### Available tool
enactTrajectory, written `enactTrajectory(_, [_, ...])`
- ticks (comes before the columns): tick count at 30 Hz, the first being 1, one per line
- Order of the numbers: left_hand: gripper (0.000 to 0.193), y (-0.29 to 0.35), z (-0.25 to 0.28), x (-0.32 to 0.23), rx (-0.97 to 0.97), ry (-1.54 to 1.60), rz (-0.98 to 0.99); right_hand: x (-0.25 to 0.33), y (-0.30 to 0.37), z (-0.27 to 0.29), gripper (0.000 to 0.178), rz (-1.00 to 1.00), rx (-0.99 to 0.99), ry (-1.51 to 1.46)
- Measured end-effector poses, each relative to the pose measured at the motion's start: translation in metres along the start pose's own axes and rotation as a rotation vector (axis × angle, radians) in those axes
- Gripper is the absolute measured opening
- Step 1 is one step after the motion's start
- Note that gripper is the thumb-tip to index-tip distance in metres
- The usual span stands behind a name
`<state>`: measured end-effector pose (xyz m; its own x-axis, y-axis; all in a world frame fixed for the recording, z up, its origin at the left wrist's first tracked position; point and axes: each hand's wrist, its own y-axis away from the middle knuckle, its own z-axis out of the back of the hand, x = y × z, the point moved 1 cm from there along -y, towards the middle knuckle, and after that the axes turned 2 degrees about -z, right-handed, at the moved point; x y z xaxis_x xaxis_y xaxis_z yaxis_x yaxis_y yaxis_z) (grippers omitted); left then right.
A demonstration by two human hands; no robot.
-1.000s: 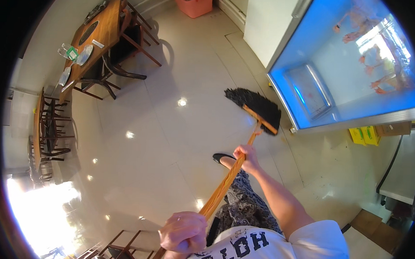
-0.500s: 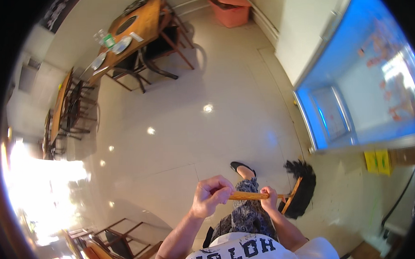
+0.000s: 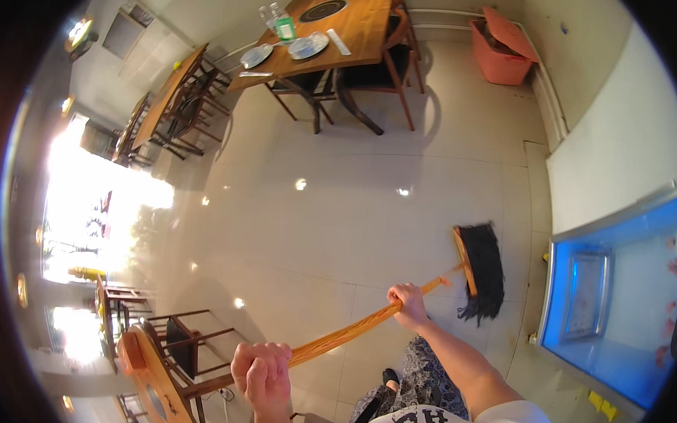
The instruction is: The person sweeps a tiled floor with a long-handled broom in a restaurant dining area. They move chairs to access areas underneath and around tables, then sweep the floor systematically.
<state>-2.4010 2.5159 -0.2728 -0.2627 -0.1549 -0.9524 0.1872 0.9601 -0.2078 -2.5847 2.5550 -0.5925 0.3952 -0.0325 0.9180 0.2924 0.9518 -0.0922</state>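
Observation:
Both of my hands grip the long wooden handle of a broom [image 3: 349, 328]. My left hand [image 3: 262, 374] is closed round its upper end at the lower middle of the view. Further along the shaft, to the right, my right hand [image 3: 407, 305] is wrapped round it, nearer the head. The black bristles [image 3: 482, 270] spread out from a wooden block at the right, over the pale tiled floor [image 3: 338, 234]. Whether the bristles touch the tiles I cannot tell. The handle slants from lower left up to the right, and my palms hide parts of it.
At the top stands a wooden table [image 3: 367, 37] with plates, glasses and chairs. A pink lidded bin [image 3: 500, 57] is by the far wall. Along the right is a blue-lit glass tank [image 3: 611, 296]. A chair [image 3: 181, 344] and another table [image 3: 157, 399] are at lower left.
The broom has swung from nearly level, close to my body, to a slant, its head further out. My hands are wider apart along the handle. The view has turned toward the left.

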Motion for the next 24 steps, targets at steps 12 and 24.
enactTrajectory(12, [0.017,0.048,-0.026,0.111,0.158,-0.582,-0.165,-0.088,-0.135,-0.006,0.009,-0.026,0.100,0.040])
enactTrajectory(24, [0.038,0.166,-0.034,0.032,0.598,-0.332,-0.645,-0.033,0.061,0.001,0.006,-0.052,0.044,-0.135])
